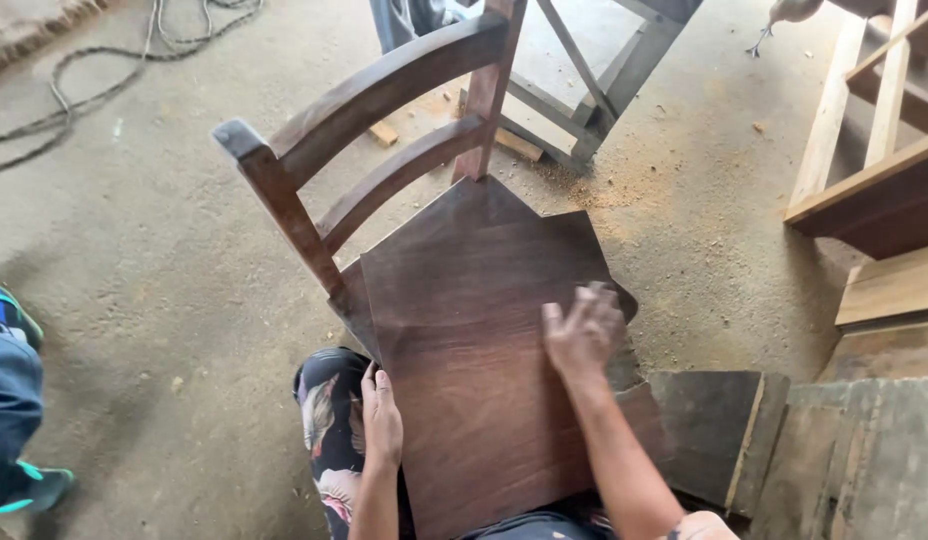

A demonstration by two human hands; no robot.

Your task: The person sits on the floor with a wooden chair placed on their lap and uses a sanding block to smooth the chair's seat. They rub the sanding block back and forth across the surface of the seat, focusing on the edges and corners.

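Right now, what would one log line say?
left hand: on board edge | right hand: flat on board | board: lying on chair seat

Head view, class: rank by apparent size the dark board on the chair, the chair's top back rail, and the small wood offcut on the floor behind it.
1. Dark board, largest.
2. Top back rail.
3. Wood offcut, smallest, though it lies farther from the camera.

Grey tangled cable (104, 75) at floor's top-left corner; pale wooden shelf frame (864, 150) along right edge; grey weathered planks (784, 450) bottom-right; sawdust (604, 185) scattered top-centre; small wood offcut (384, 132) beside it.
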